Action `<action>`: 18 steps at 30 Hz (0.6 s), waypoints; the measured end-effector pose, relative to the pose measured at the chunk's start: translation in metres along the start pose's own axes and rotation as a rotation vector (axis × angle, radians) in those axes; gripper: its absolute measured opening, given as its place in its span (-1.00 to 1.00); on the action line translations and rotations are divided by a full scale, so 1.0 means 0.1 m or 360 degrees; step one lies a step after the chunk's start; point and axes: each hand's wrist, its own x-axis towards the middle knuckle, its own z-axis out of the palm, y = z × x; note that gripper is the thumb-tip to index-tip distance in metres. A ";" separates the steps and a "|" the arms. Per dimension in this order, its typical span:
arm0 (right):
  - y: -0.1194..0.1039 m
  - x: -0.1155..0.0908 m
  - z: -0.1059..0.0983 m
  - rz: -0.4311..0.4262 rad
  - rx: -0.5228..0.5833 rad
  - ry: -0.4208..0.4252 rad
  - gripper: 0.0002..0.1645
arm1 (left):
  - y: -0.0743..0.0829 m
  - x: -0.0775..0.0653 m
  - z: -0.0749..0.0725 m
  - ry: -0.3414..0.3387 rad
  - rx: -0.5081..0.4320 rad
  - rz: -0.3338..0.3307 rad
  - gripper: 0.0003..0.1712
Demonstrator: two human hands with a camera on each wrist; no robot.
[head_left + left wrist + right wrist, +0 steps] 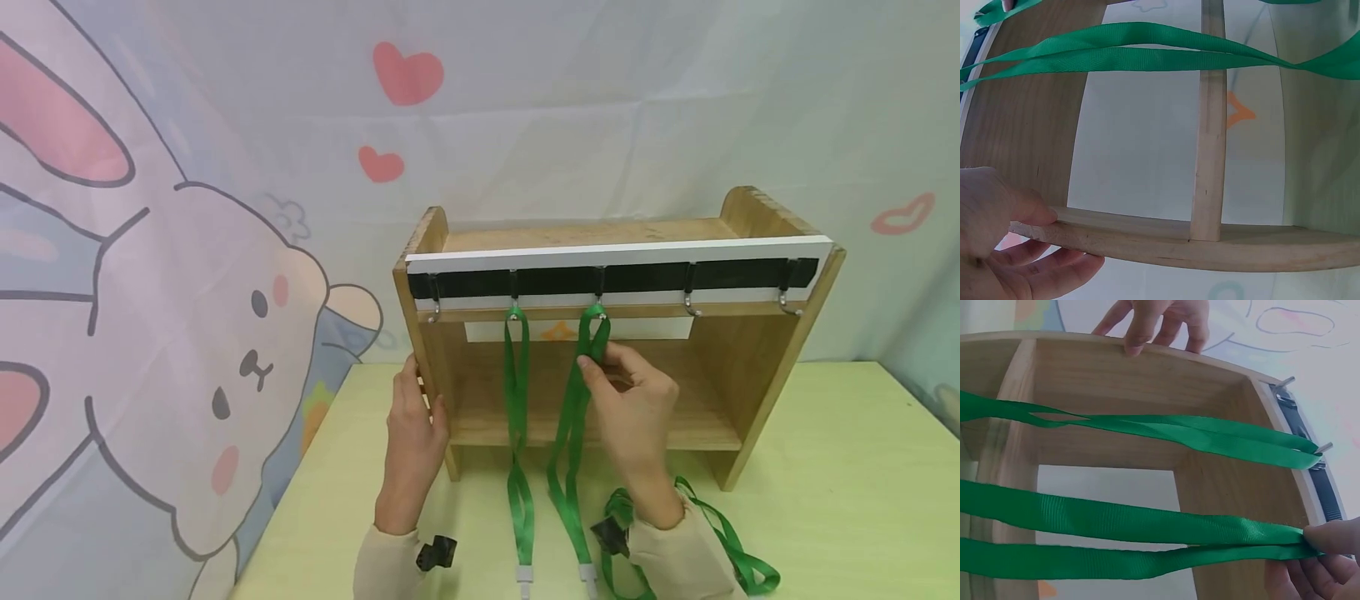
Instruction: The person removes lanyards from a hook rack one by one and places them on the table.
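A small wooden shelf (720, 400) carries a row of metal hooks along its top front. My left hand (412, 442) grips the shelf's left side panel (1141, 247), thumb on the inner side and fingers outside. One green lanyard (516, 392) hangs in a loop from the second hook from the left. From the middle hook (599, 283) hangs another green lanyard (1116, 519). My right hand (633, 404) pinches that lanyard just below the hook, between thumb and fingers. Both lanyards reach down in front of the shelf, with pale clips (524, 575) at their lower ends.
More green lanyard (738, 550) lies loosely on the pale yellow table (847, 467), around my right forearm. The leftmost hook (434, 310) and the two right hooks (691, 304) hold nothing. A cloth printed with a rabbit (202, 375) and hearts hangs behind.
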 end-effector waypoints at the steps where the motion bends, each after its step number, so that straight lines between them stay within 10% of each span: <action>1: -0.01 0.01 -0.01 -0.0007 0.0008 0.0000 -0.91 | 0.00 0.00 0.00 0.0001 0.0001 0.0001 -0.27; 18: -0.12 -0.03 -0.20 -0.0016 0.0015 -0.0052 -0.87 | -0.01 0.00 0.01 0.0009 0.0017 0.0008 -0.26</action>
